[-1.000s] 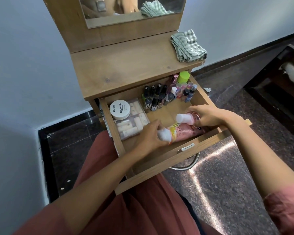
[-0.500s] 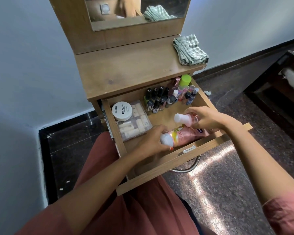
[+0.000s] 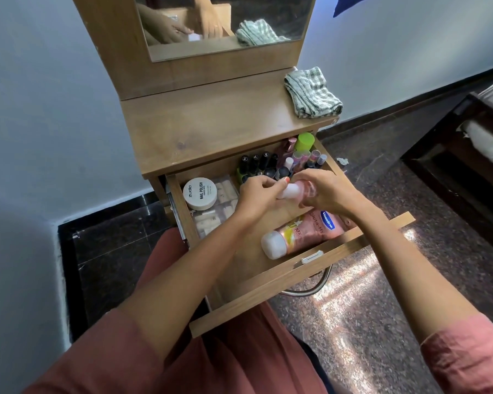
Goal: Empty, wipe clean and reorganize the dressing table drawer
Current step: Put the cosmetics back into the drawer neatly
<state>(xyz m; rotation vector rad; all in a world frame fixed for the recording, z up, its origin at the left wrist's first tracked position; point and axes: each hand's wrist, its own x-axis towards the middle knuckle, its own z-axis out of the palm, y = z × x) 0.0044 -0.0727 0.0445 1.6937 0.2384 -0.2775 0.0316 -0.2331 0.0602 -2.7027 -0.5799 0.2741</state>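
The wooden drawer (image 3: 271,288) stands pulled out over my lap. A small pink bottle with a white cap (image 3: 292,191) is held above its middle by both hands: my left hand (image 3: 258,194) grips the cap end, my right hand (image 3: 329,191) the body. A pink Vaseline lotion bottle (image 3: 302,234) lies on its side near the drawer front, free of my hands. A white nail polish remover tub (image 3: 199,193) sits on a clear box of small items (image 3: 225,206) at the left. Several nail polish bottles (image 3: 268,166) and a green-capped bottle (image 3: 303,142) stand at the back.
A folded checked cloth (image 3: 310,92) lies on the dressing table top (image 3: 211,129) at the right, below the mirror (image 3: 225,24). A metal stool leg (image 3: 310,288) shows under the drawer. Dark furniture (image 3: 467,166) stands on the granite floor to the right.
My left hand let go of the Vaseline bottle's cap and rose to the small pink bottle, which my right hand kept holding. The Vaseline bottle now lies alone in the drawer.
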